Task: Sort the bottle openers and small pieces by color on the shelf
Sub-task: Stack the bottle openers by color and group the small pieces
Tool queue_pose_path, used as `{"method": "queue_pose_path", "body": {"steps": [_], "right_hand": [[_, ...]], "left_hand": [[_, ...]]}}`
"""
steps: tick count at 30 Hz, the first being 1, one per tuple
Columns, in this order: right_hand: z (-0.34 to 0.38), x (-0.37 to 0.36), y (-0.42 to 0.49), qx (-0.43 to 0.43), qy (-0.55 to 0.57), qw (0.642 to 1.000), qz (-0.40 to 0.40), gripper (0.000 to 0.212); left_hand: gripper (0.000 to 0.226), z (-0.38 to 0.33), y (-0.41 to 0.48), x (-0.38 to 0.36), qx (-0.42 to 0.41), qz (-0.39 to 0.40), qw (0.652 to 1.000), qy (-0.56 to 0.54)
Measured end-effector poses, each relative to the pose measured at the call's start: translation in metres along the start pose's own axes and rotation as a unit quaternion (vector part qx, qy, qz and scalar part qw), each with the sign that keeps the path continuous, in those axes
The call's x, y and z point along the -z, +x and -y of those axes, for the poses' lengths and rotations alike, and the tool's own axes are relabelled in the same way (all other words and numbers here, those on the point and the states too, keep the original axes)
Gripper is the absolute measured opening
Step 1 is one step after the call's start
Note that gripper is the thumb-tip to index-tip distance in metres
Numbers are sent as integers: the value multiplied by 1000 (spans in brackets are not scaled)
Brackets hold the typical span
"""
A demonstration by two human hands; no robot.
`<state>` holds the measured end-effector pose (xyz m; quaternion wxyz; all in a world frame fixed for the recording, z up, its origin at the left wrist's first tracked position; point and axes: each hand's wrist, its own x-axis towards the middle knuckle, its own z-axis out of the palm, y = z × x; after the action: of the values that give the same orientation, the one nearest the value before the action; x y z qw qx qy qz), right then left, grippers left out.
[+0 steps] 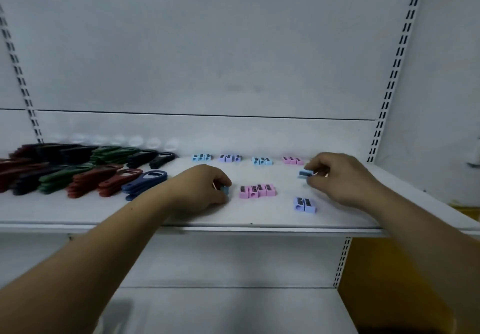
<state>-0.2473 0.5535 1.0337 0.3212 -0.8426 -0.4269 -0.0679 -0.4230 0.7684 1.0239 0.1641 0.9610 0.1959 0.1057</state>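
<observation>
On the white shelf [254, 218] lie small sharpener-like pieces in groups. At the back stand a light blue trio [201, 157], a purple trio [229, 158], another light blue trio [262, 161] and a pink trio [293, 160]. Nearer the front sit several pink pieces [257, 191] and two purple pieces [305, 204]. My left hand [205, 189] curls round a light blue piece [225, 190] on the shelf. My right hand [340, 177] pinches another blue piece [305, 173] just above the shelf. Bottle openers [78, 170] in red, green, dark blue and black lie stacked at the left.
A blue opener stack [146, 181] lies closest to my left hand. Slotted uprights [389, 84] frame the white back panel. A yellow surface [384, 281] shows below right, beside a lower shelf [220, 307].
</observation>
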Motion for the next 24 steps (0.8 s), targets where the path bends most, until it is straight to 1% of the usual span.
{"method": "queue_pose_path", "body": {"steps": [1,3,5,7,11,15,19,21,24], "right_hand": [[16,-2,-4,21,20,1000,2,16],[49,-10,-12,68,32,997,33,20],[75,-25,-21,117,10,990,74,20],[89,-41,-27,141,-18,985,102,15],[95,-61,-32,138,-47,983,115,19],[98,-65,-32,121,-44,988,82,16],[97,-67,-34,93,-48,993,57,16],[96,-69,-35,98,-42,993,53,14],[98,-71,-36,101,-44,992,63,13]], "left_hand": [[36,1,-6,1,3,3,1000,-17],[40,3,-16,4,4,6,1000,-27],[37,4,-24,7,-1,2,1000,-20],[34,3,-30,8,-9,0,1000,-16],[34,3,-37,9,-23,-6,1000,-7],[32,7,-39,7,-17,-21,999,-42],[27,8,-40,6,-17,-51,993,-102],[30,7,-41,5,-32,-54,994,-85],[17,6,-41,3,-34,-63,995,-66]]}}
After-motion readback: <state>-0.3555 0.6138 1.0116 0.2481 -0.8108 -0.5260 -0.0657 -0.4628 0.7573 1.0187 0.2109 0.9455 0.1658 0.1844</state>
